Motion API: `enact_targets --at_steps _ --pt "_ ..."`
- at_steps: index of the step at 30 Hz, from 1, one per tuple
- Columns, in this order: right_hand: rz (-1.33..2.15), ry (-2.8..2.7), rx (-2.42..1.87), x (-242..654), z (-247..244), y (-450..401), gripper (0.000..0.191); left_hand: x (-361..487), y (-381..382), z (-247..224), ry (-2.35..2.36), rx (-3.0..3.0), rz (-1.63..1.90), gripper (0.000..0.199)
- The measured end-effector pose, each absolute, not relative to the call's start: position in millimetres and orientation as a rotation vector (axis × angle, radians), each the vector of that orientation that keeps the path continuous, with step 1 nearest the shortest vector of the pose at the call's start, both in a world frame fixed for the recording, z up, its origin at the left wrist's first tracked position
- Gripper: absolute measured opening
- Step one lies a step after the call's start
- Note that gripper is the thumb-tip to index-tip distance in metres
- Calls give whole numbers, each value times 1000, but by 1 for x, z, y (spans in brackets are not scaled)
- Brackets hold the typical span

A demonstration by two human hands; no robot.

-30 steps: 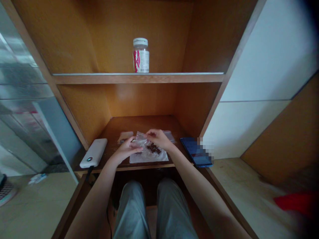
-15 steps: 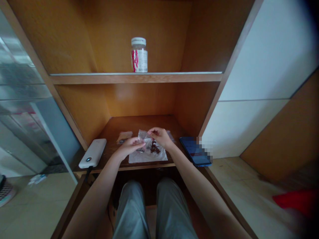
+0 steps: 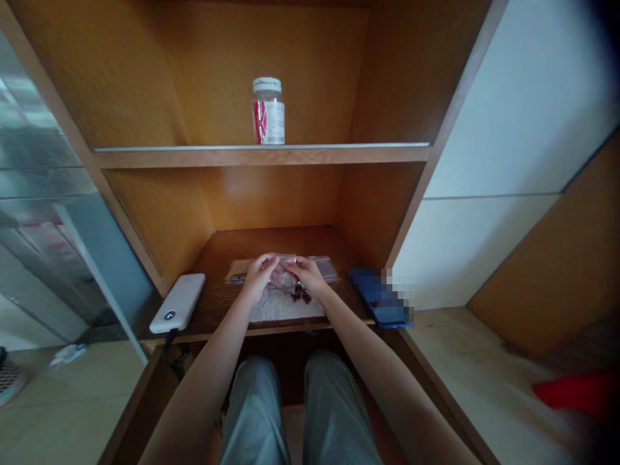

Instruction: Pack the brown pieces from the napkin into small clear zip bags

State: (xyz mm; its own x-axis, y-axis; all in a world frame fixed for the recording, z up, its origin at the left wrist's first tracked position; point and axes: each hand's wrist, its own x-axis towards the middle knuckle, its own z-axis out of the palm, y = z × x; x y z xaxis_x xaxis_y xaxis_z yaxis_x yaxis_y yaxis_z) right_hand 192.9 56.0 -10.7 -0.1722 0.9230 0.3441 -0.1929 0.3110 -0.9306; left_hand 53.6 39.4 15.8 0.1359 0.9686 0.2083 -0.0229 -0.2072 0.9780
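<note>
Between my two hands is a small clear plastic bag [image 3: 281, 279], its upper edge held up off the shelf. My left hand [image 3: 259, 274] pinches the bag's left side with thumb and fingers. On its right side my right hand [image 3: 307, 274] does the same, fingertips close to the left ones. Under them lies a whitish sheet [image 3: 285, 310], flat near the shelf's front edge. Several small dark brown pieces [image 3: 301, 295] are on the sheet by my right wrist; what they are is too small to tell. The bag's contents are not clear.
Other small clear bags lie behind the hands, one at left with metallic bits [image 3: 237, 278] and one at right [image 3: 326, 266]. A white power bank [image 3: 179, 302] with a cable sits left, a phone [image 3: 376, 297] right. On the upper shelf stands a white-capped bottle [image 3: 268, 115].
My left hand has moved up and right and now grips the bag's edge. Both hands have come closer together at the top of the bag.
</note>
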Motion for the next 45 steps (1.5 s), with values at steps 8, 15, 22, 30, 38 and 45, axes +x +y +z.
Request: enact_targets --at_steps 8,15,22,30,38,45 --pt "1043 -1253 -731 190 -14 42 29 57 31 -2 1006 1401 1451 37" --pt "992 -1245 -751 189 -15 38 25 55 22 -3 956 1324 1453 36" --pt "1028 -1209 -798 192 -13 35 21 53 17 2 925 1226 1386 37" --pt "1072 -1142 -801 192 -13 33 21 52 16 -2 994 1226 1415 33" --pt "998 -1256 -853 192 -19 36 26 51 17 -4 990 1248 1389 33" --pt "970 -1278 -830 194 -18 36 23 51 16 -2 984 1225 1340 30"
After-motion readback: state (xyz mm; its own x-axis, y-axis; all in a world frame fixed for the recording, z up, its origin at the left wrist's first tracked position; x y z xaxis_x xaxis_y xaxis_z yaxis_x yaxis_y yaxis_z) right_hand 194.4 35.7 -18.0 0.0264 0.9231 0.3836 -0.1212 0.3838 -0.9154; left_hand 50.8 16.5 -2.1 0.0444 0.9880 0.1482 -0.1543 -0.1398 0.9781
